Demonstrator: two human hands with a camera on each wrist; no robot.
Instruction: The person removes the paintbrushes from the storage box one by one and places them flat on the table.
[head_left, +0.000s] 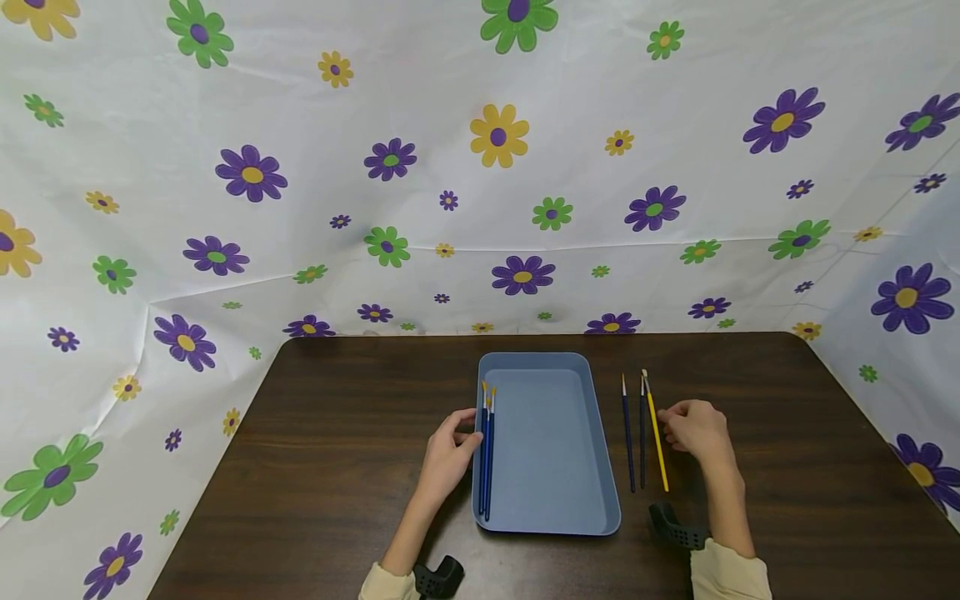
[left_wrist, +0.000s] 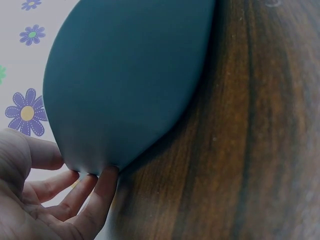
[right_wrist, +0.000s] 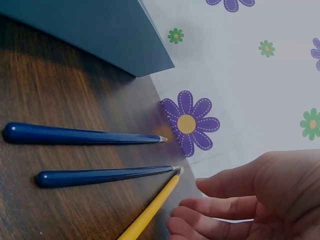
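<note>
My left hand [head_left: 448, 458] holds the left side of a blue-grey rectangular tray [head_left: 551, 450], its thumb at the rim and its fingers against the outer wall, as the left wrist view shows. Inside the tray, along that side, lie slim blue paintbrushes [head_left: 490, 467] with bristles pointing away from me. To the tray's right are two dark blue paintbrushes [right_wrist: 90, 135] and a yellow paintbrush [right_wrist: 147, 212], which slants so its tip meets the tip of the nearer blue one. Loosely bent and holding nothing, my right hand [head_left: 697, 429] hovers just right of the yellow brush.
Everything rests on a dark wood-grain table [head_left: 360, 417]. A white flowered sheet [head_left: 442, 108] hangs behind it and along both sides. Black wrist mounts [head_left: 675, 527] sit by both cream sleeves.
</note>
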